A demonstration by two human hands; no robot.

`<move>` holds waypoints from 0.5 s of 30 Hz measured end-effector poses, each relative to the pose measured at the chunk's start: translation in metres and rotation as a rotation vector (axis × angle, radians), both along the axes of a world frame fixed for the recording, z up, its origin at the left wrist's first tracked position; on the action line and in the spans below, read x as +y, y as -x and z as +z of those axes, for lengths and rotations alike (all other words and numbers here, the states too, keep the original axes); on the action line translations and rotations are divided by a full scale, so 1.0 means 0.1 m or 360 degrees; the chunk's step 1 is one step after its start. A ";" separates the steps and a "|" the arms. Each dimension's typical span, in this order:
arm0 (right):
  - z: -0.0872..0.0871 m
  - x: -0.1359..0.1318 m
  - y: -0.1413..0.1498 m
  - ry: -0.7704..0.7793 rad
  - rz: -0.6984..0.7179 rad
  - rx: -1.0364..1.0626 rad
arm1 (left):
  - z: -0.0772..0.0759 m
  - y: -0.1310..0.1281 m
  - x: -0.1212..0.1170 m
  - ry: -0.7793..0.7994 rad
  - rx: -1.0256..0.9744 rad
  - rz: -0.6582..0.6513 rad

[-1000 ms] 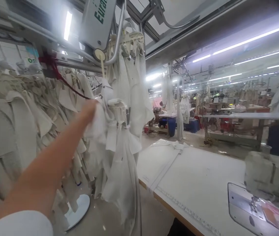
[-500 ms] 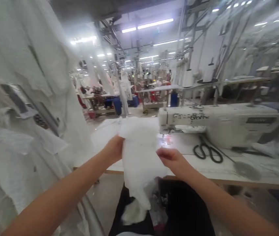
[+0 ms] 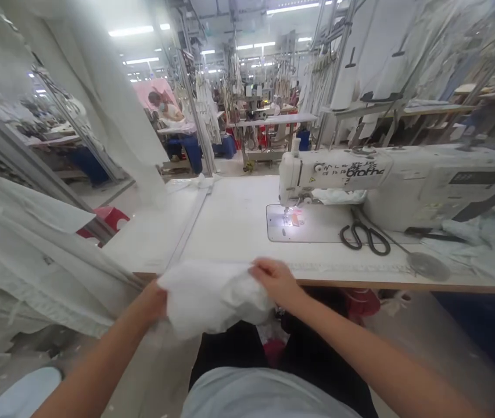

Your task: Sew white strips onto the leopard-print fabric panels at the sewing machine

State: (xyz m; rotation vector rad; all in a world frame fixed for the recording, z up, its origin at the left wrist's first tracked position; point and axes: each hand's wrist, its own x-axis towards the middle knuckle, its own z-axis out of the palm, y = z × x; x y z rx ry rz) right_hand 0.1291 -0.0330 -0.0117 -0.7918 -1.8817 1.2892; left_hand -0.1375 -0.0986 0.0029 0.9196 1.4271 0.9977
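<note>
A bunched piece of white cloth (image 3: 206,296) hangs between both my hands, just in front of the near edge of the white sewing table (image 3: 230,223). My left hand (image 3: 154,302) grips its left side, mostly hidden behind the fabric. My right hand (image 3: 276,281) pinches its right top edge, fingers closed. A white sewing machine (image 3: 361,174) stands on the table beyond, its needle light on.
Black scissors (image 3: 363,237) lie on the table by the machine, with pale fabric pieces (image 3: 478,241) at the right. White garments (image 3: 33,244) hang on a rack at the left. A person (image 3: 162,107) sits at a far workstation among more tables and hanging cloth.
My left arm came off the hanging garments with a white piece. My head turned right and down to the table. Both hands now hold the cloth lower, near my lap.
</note>
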 end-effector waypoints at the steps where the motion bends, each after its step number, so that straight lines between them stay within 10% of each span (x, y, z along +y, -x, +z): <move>1: -0.11 -0.09 0.05 -0.0012 0.0100 -0.0054 | -0.09 0.12 -0.10 0.0065 -0.0032 -0.0069; 5: -0.41 -0.42 0.32 -0.0069 0.0490 -0.0297 | -0.33 0.26 -0.42 0.0220 -0.0193 -0.0326; 9: -0.40 -0.31 0.61 -0.0091 0.0539 -0.0491 | -0.42 -0.16 -0.43 0.0192 -0.0001 -0.0679; 15: -0.53 -0.05 0.40 0.0061 0.0741 -0.0919 | -0.14 -0.36 -0.24 0.0173 0.0180 -0.0211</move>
